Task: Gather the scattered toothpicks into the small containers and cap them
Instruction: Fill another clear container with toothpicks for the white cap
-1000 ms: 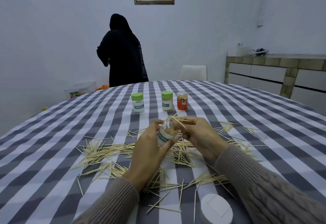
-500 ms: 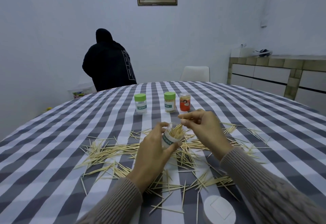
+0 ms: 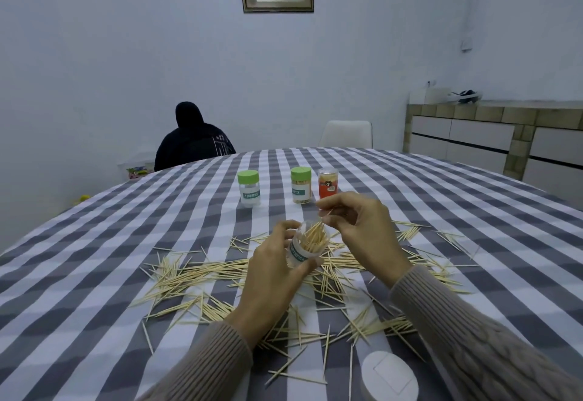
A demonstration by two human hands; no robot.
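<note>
My left hand (image 3: pixel 273 277) grips a small clear open container (image 3: pixel 304 250), tilted and holding several toothpicks. My right hand (image 3: pixel 362 230) is just above its mouth, fingers curled, pinching toothpicks whose tips point into the container. Many loose toothpicks (image 3: pixel 195 277) lie scattered over the checked tablecloth around and below both hands. Two green-capped containers (image 3: pixel 249 187) (image 3: pixel 301 184) and an orange-labelled one (image 3: pixel 328 183) stand upright farther back. A white round cap (image 3: pixel 389 375) lies near the front edge on the right.
The round table (image 3: pixel 94 243) has a grey and white checked cloth. A person in black crouches behind its far left edge (image 3: pixel 194 138). A white chair (image 3: pixel 347 134) stands at the far side and a tiled cabinet (image 3: pixel 492 138) at the right wall.
My right hand has lifted a little over the container, still feeding toothpicks in. The person in black has sunk lower behind the table. The view has tilted slightly.
</note>
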